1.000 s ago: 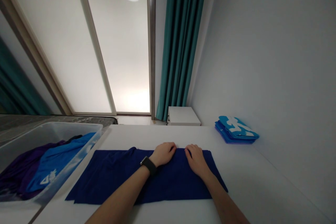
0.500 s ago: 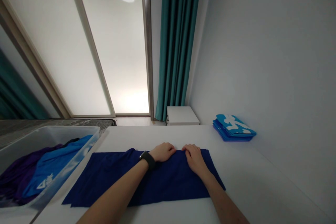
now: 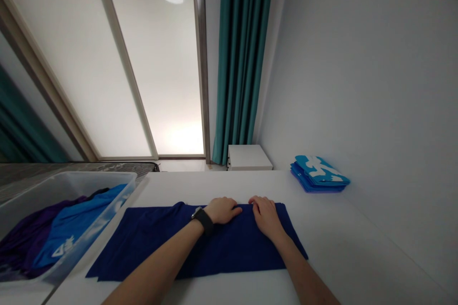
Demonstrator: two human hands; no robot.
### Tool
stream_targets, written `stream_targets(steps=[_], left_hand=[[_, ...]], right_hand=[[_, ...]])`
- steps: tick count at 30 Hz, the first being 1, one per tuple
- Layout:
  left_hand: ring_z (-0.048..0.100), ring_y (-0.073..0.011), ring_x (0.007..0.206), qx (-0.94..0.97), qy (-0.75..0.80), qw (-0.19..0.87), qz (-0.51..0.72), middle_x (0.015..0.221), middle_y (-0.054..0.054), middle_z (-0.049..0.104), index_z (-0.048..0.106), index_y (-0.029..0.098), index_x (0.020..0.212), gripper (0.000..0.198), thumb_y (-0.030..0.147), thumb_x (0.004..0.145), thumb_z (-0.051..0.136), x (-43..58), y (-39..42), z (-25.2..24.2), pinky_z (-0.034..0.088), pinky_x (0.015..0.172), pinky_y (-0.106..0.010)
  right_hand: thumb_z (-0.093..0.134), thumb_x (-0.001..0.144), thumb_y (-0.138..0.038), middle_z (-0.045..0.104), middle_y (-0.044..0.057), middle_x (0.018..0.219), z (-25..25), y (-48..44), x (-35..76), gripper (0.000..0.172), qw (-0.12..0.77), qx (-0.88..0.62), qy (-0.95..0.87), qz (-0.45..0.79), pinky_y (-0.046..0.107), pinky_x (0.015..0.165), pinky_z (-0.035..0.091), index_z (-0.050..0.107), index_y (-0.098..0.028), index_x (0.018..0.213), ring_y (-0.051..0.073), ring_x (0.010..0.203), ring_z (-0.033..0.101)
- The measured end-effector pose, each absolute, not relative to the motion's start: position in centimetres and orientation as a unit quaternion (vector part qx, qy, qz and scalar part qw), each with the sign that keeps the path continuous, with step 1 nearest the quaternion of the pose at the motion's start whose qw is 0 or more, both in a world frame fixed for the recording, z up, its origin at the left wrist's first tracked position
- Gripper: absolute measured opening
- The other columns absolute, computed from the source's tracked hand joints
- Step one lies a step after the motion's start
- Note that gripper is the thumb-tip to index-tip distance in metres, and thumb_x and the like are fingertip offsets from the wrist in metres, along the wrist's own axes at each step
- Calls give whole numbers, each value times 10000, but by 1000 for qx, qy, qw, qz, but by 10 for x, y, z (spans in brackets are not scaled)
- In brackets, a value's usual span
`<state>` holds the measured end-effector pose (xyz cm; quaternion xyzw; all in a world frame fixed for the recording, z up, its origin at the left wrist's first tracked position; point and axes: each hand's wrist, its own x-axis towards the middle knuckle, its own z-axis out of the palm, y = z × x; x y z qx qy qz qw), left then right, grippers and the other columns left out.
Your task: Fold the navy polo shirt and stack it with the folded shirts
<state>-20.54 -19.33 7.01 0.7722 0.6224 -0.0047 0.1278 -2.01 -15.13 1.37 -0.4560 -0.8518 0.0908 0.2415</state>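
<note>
A dark navy blue garment (image 3: 232,248) lies in a long, folded strip across the white table. Its exact kind does not show. My left hand (image 3: 221,210), with a black watch (image 3: 203,220) on the wrist, rests on the cloth at its far edge. The thumb stands apart from the fingers, whose tips are partly hidden. To its right, my right hand (image 3: 265,214) lies over the same edge, fingers slightly bent and pointing left. A narrow strip of the cloth shows between both hands. Neither hand lifts the garment.
At left stands a clear plastic bin (image 3: 130,183) holding purple and blue clothes (image 3: 77,224). A stack of folded blue clothes (image 3: 318,174) sits by the wall at the right rear. Beyond the white table (image 3: 214,183) are a white cabinet (image 3: 248,157) and a green curtain (image 3: 241,66).
My left hand has shifted slightly right and nearer to me, and its thumb now stands away from the fingers. My right hand and the garment look almost the same.
</note>
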Motion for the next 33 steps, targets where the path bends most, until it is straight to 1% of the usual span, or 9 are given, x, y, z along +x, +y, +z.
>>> stream_targets(steps=[4,7,11,15,19,26,29,31,33], left_hand=[[684,-305,938,753,655,64,5,952,-179,726,702,141,888,499,404,984,289,-201,-199,62,446,897,-459],[686,-281,923,746,664,46,10,947,-150,728,679,163,937,438,391,983,308,-202,-204,60,460,872,-428],[693,-262,876,731,681,36,24,927,-130,728,658,180,982,445,406,992,275,-205,-208,55,483,787,-383],[689,-257,867,721,691,20,36,905,-133,730,697,174,897,502,396,999,259,-206,-209,50,467,816,-388],[684,-266,874,714,699,3,35,893,-147,730,713,145,824,499,378,990,305,-212,-207,49,447,850,-403],[681,-269,863,707,706,-6,41,882,-144,725,717,145,833,486,384,988,323,-218,-208,48,466,800,-388],[678,-259,869,703,709,-8,45,885,-135,722,714,153,844,476,382,990,322,-216,-210,47,474,763,-360],[675,-253,875,702,710,-11,50,882,-125,722,713,161,852,464,375,990,325,-216,-211,46,476,746,-345],[674,-253,881,701,711,-14,54,882,-121,723,714,162,858,452,363,988,330,-215,-212,46,478,744,-344]], right_hand=[[333,953,-182,695,57,1010,15,-154,-18,286,227,-467,-853,49,356,854,347,608,-224,1018,208,967,594],[340,963,-214,693,70,1048,14,-150,-10,288,212,-476,-853,20,361,849,346,594,-229,1098,220,1001,594],[355,959,-226,701,66,1035,10,-138,5,285,194,-496,-847,13,357,836,347,597,-241,1109,225,994,601],[380,938,-194,702,65,1027,5,-131,13,280,186,-497,-847,10,348,818,346,597,-245,1106,224,974,602],[379,930,-167,692,64,1049,2,-129,13,289,185,-493,-850,9,346,813,351,602,-244,1098,222,973,593],[367,933,-181,642,108,1023,26,-140,14,316,220,-506,-833,-32,367,840,395,620,-207,1120,248,976,560],[355,959,-247,623,119,1174,37,-165,2,355,232,-474,-848,-35,400,938,379,581,-203,1231,259,1101,531],[336,979,-308,544,100,1355,36,-184,-7,414,213,-423,-880,-26,419,1058,304,511,-207,1340,253,1267,440],[309,991,-375,430,78,1479,31,-197,-11,480,172,-401,-900,-9,434,1119,241,427,-207,1425,243,1371,336]])
